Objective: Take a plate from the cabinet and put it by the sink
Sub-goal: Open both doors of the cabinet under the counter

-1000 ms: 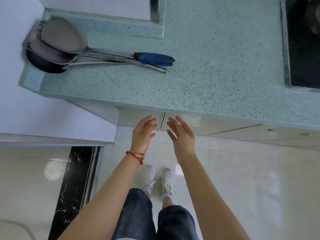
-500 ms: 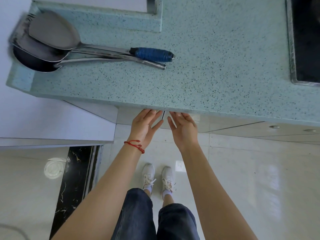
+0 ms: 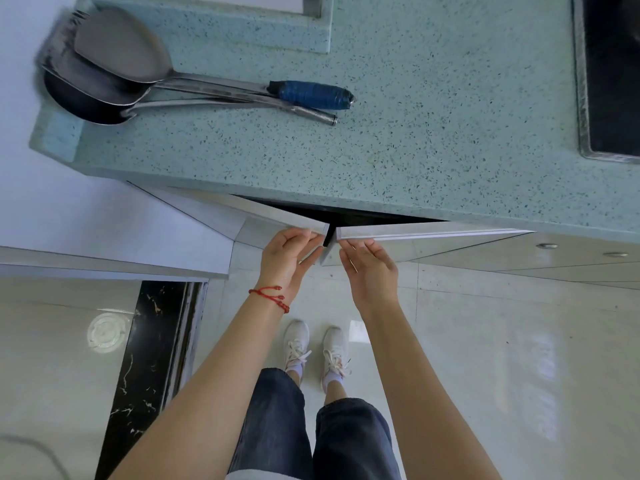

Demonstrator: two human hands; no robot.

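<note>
Pale, glossy left cabinet door [image 3: 277,216] and right cabinet door [image 3: 426,233] under the speckled teal counter's front edge, both ajar, meeting edges swung slightly outward. Narrow dark gap between them; dark wedge of cabinet interior [image 3: 346,214] visible above their top edges. Nothing discernible inside; plate not in view. Dark, metal-rimmed basin [image 3: 609,74], possibly the sink, set into the counter at far right.
</note>
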